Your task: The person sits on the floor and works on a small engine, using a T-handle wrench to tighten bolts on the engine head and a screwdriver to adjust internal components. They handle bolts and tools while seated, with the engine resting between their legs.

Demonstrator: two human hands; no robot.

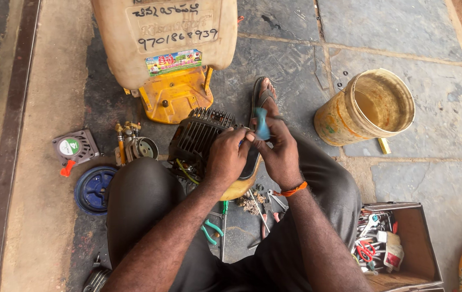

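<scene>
Both forearms reach in from the bottom edge of the view, over the person's dark-trousered knees. At their ends the left hand [226,157] curls its fingers closed against the black engine [198,138], gripping its finned side. Touching it, the right hand [278,154] is pinched shut on a small blue tool [261,123] that sticks up above the fingers; an orange thread band [291,190] circles that wrist. The engine sits on the stone floor [393,27] between the knees, just below a cream tank [166,38] on a yellow base [175,94]. A sandalled foot [265,93] shows just beyond the hands. Beneath the hands lie pliers with green handles [211,230] and other small tools. Left of the engine are a brass-fitted pump part [131,143], a grey cover with a red lever [74,148] and a blue round cover [94,189]. Well to the right a yellow bucket [369,108] lies tilted, and a box of tools [398,249] fills the lower right corner.
</scene>
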